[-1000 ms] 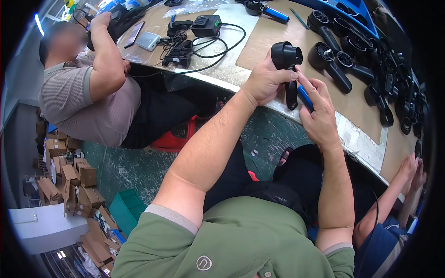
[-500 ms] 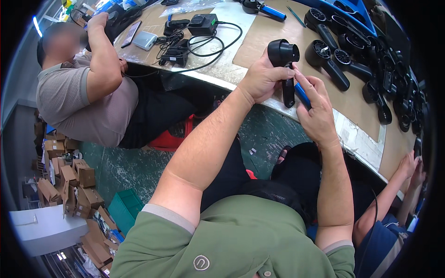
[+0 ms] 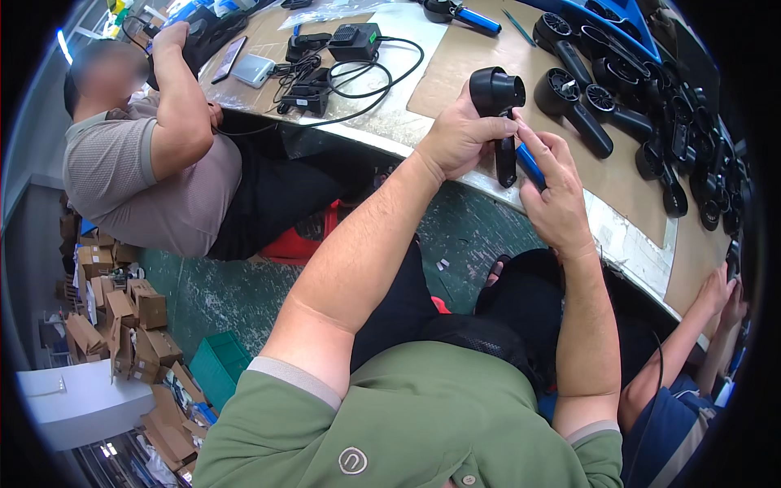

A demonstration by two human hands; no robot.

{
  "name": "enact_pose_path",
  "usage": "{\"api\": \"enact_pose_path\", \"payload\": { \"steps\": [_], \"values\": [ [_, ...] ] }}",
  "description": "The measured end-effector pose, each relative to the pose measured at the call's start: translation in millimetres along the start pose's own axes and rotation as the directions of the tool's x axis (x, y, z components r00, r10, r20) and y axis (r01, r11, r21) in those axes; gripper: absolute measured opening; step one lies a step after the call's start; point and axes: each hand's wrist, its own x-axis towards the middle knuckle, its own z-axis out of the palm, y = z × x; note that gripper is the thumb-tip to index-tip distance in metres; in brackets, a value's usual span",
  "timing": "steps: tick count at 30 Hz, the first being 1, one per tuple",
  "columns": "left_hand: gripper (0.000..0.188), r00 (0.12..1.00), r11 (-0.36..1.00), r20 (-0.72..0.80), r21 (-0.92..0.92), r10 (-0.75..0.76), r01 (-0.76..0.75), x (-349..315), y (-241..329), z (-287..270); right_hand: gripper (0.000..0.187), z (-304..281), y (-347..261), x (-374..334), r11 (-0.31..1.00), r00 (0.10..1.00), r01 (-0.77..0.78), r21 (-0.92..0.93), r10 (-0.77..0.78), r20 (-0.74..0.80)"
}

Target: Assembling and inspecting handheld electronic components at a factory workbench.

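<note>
My left hand (image 3: 460,134) is closed around a black handheld fan (image 3: 493,91), gripping it just below its round head, with the thumb across the front. The fan's narrow black handle part (image 3: 506,163) points down toward me. Beside that handle, my right hand (image 3: 558,191) holds a blue cylinder (image 3: 530,166) that looks like a battery cell, its fingers closed and the index fingertip touching the fan near my left thumb. Whether the cylinder is joined to the fan is hidden by my fingers. Both hands are above the table's near edge.
More black fans (image 3: 599,99) crowd the right of the table (image 3: 464,69), beside a blue bin (image 3: 630,28). A fan with a blue cylinder (image 3: 476,20) lies at the back. Cabled black devices (image 3: 355,42) and a phone (image 3: 230,59) lie left. People sit on both sides.
</note>
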Motion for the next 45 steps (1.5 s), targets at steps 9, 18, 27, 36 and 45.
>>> {"api": "enact_pose_path", "payload": {
  "steps": [9,18,27,36,45],
  "values": [
    [0.063,0.999,0.999,-0.017,0.033,-0.027,0.027,1.0,0.5,-2.1,0.078,0.2,0.5,-0.2,1.0,1.0,0.001,-0.003,-0.001,-0.004],
    [0.062,0.999,0.999,-0.031,0.032,-0.016,0.017,0.8,-1.0,-2.8,0.078,0.4,0.9,0.3,1.0,1.0,0.002,-0.003,-0.002,0.0],
    [0.06,1.0,1.0,-0.013,0.001,-0.009,0.009,1.0,-1.0,-4.1,0.078,-0.2,-0.8,0.8,1.0,1.0,-0.005,0.002,0.005,0.005],
    [0.059,1.0,1.0,-0.007,0.012,-0.005,0.005,0.0,0.7,-0.3,0.079,1.2,2.9,-0.6,1.0,1.0,0.0,0.001,0.0,-0.004],
    [0.058,1.0,1.0,-0.012,0.02,-0.015,0.015,1.2,-0.5,-4.2,0.079,1.4,2.0,0.3,1.0,1.0,0.001,0.0,-0.001,-0.004]
  ]
}}
